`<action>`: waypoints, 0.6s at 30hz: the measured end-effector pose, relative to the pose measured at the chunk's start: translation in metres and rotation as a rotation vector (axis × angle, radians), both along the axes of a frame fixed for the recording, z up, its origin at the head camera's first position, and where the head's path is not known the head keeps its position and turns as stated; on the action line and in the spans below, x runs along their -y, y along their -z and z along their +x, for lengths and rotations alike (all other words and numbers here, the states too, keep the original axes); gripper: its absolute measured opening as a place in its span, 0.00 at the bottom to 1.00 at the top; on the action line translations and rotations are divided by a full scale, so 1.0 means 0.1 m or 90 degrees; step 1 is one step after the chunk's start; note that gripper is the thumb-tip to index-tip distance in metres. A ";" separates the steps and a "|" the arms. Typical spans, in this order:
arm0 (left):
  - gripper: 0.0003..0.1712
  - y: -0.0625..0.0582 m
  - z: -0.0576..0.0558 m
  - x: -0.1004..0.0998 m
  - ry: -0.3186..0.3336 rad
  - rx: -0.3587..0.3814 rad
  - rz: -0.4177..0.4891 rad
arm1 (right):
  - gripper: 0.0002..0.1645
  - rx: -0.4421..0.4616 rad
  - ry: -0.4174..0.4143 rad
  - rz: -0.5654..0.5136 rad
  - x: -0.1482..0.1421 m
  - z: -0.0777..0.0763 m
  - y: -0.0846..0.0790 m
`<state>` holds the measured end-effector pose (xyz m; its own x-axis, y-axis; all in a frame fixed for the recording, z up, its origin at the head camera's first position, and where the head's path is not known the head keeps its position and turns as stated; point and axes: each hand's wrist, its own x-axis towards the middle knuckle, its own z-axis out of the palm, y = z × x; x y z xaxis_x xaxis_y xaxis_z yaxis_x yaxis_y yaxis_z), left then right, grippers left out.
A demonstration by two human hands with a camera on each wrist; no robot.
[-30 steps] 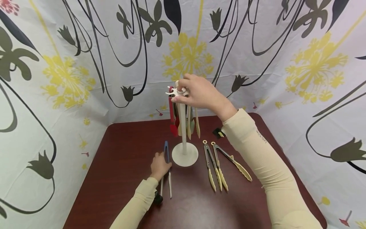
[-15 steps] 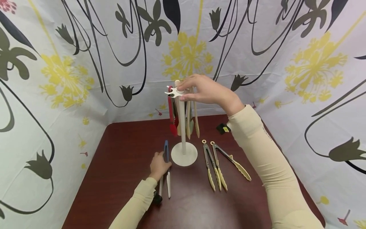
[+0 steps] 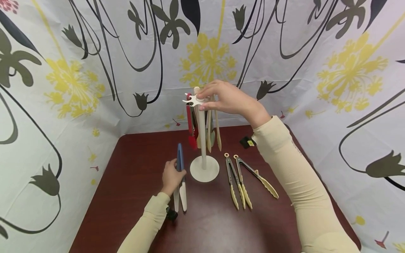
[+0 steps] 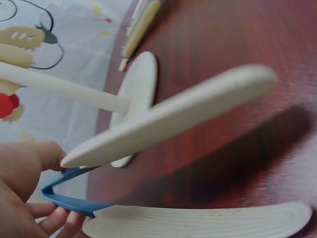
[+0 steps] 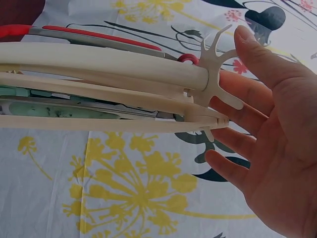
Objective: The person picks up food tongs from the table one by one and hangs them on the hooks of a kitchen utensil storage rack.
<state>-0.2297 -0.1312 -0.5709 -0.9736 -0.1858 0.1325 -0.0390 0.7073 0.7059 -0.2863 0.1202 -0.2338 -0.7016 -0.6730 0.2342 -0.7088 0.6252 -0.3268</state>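
My left hand [image 3: 171, 177] grips a pair of tongs [image 3: 180, 158] with a blue handle and white tips, left of a white stand [image 3: 204, 168]. In the left wrist view the two white arms [image 4: 198, 219] of the tongs are spread apart, over a dark shadow on the table. My right hand [image 3: 231, 100] is at the stand's top, fingers fairly straight behind the pronged holder [image 5: 213, 74] and the thumb by one prong. Red-edged tongs [image 5: 99, 37] and several beige and green utensils [image 5: 99, 91] hang from the holder.
Two metal tongs with pale yellow tips [image 3: 232, 179] lie on the dark red table [image 3: 139, 154] right of the stand. A small black item with a yellow patch [image 3: 248, 142] lies farther back. Flower-patterned cloth [image 3: 133, 80] surrounds the table's back and sides.
My left hand has lifted the blue-handled tongs and shifted slightly left and away from me. My right hand has loosened at the stand's top, its fingers straightening, and drawn slightly right.
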 end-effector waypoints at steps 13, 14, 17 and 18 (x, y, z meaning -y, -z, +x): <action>0.37 -0.44 -0.09 0.04 -0.025 -0.125 0.085 | 0.29 -0.012 0.030 -0.002 0.04 0.04 0.00; 0.37 -0.47 -0.10 0.04 -0.026 -0.136 0.087 | 0.29 -0.011 0.033 -0.004 0.04 0.04 0.01; 0.37 -0.59 -0.10 0.04 -0.028 -0.173 0.098 | 0.29 -0.009 0.045 -0.008 0.06 0.06 0.01; 0.37 -0.64 -0.10 0.04 -0.028 -0.185 0.102 | 0.29 -0.009 0.049 -0.011 0.07 0.07 0.01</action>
<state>-0.2398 -0.1351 -0.5068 -0.8901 -0.2677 0.3690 0.1525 0.5879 0.7944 -0.2795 0.1134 -0.2350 -0.7476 -0.6131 0.2553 -0.6634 0.6722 -0.3287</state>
